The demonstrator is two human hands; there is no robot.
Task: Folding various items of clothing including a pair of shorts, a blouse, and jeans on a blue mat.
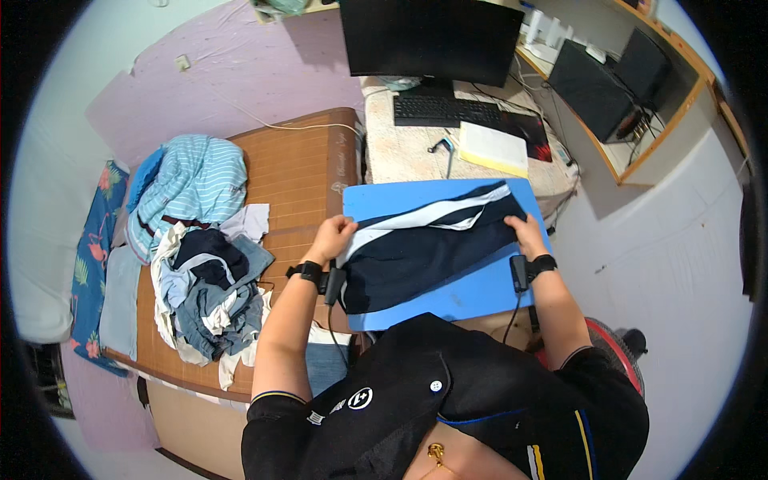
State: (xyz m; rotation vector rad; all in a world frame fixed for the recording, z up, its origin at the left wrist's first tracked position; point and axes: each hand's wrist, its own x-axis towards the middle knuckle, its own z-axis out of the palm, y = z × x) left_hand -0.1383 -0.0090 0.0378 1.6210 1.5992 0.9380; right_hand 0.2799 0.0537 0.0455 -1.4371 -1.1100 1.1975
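Note:
Dark navy trousers with a white side stripe (420, 258) lie lengthwise, folded, across a blue board (384, 198). At the garment's left end, my left hand (332, 237) pinches the striped edge between thumb and fingers. My right hand (527, 235) grips the dark edge near the other end. The stripe runs along the far side, with a gap or fold in it right of the middle. Both wrists wear black straps with small cabled devices.
Left of the board, a bed with a brown mat (288, 156) holds a heap of mixed clothes (216, 294) and a striped turquoise bundle (201, 174). Beyond the board stand a keyboard (444, 111), a notebook (493, 147) and a monitor (432, 39). A round fan (612, 348) is at the lower right.

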